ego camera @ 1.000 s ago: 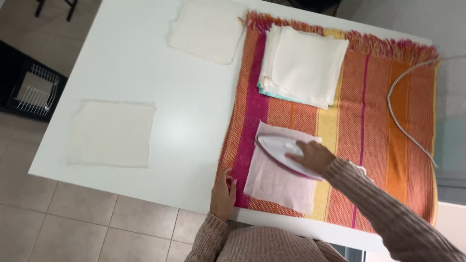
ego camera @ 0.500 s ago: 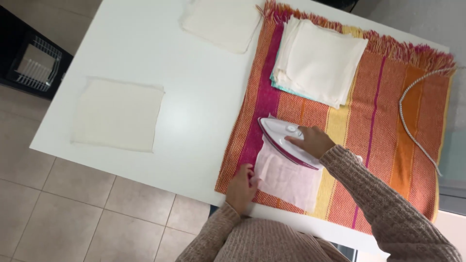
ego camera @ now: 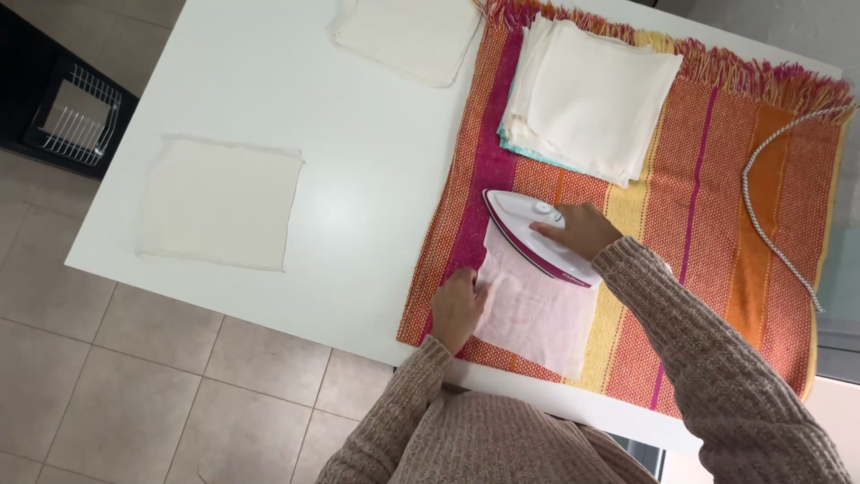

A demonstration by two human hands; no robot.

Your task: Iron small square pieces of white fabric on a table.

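My right hand (ego camera: 580, 230) grips the handle of a white and magenta iron (ego camera: 530, 229), which rests on the far edge of a thin white cloth square (ego camera: 535, 314). That cloth lies on a striped orange, pink and yellow blanket (ego camera: 708, 179) spread over the right part of a white table (ego camera: 358, 161). My left hand (ego camera: 458, 307) lies flat on the cloth's left edge, fingers together, pressing it down.
A stack of folded white cloths (ego camera: 589, 99) sits on the blanket beyond the iron. Two single cloths lie on the bare table, one at the left (ego camera: 219, 202) and one at the far edge (ego camera: 408, 36). The iron's cord (ego camera: 770, 242) loops at the right. A wire rack (ego camera: 76, 112) stands on the floor.
The iron has slid a little toward the cloth's far left corner, and my left hand moved from the blanket's edge onto the cloth's left side. The view has shifted.
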